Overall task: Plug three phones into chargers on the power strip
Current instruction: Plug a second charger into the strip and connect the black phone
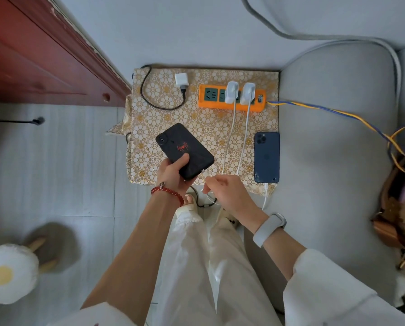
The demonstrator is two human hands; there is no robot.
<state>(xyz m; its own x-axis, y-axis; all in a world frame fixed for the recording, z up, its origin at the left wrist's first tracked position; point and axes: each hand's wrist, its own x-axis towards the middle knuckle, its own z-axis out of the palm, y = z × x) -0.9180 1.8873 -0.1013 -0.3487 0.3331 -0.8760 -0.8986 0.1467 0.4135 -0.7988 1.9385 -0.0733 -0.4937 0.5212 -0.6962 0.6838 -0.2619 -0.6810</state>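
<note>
Alignment between plug and port is what the coming move depends on. The left hand [173,171] grips the black phone [185,151] by its lower end, thumb curled over the back, and holds it above the patterned surface [204,123], back side up. The long axis of the phone runs diagonally, camera end up and to the left, charging end down and to the right. This lower end points toward the right hand [225,191], which is just beside it. The right hand pinches the end of a white cable [229,128] between the fingertips; the connector itself is too small to see clearly, but it seems to be very close to the bottom edge of the phone, not yet inserted. I judge that the plug must travel along the long axis of the phone, up and to the left, so the right hand is the one that moves and the left only steadies.

The cable leads up to one of two white chargers [231,91] standing in the orange power strip [206,102]. The blue phone [266,157] lies flat on the surface to the right, with a cable at its lower end. A third charger [180,80] with a black cable [147,95] lies unplugged, left of the strip.
</note>
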